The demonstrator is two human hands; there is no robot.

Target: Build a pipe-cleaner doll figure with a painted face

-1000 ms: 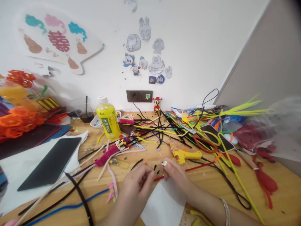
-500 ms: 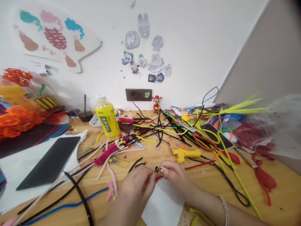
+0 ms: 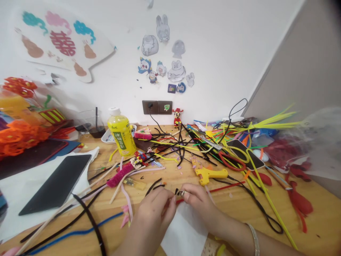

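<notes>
Both of my hands meet low in the middle of the wooden table (image 3: 306,220). My left hand (image 3: 156,211) is curled, its fingertips pinched on a small black piece (image 3: 176,191) that I cannot name. My right hand (image 3: 198,201) is closed too, pinching the same spot from the right. A thin red pipe cleaner (image 3: 226,186) runs out from between the hands toward the right. A white paper sheet (image 3: 183,231) lies under my wrists. A silver bracelet (image 3: 254,236) circles my right wrist.
A yellow glue gun (image 3: 210,174) lies just beyond my hands. Behind it sprawl several pipe cleaners, scissors (image 3: 211,144) and a dark phone (image 3: 243,154). A yellow drink bottle (image 3: 121,135) stands at back left, a black tablet (image 3: 57,185) lies at left.
My hands have drawn closer together and slightly forward, and the fingertips now meet on the small black piece. The view tilted up a little early on.
</notes>
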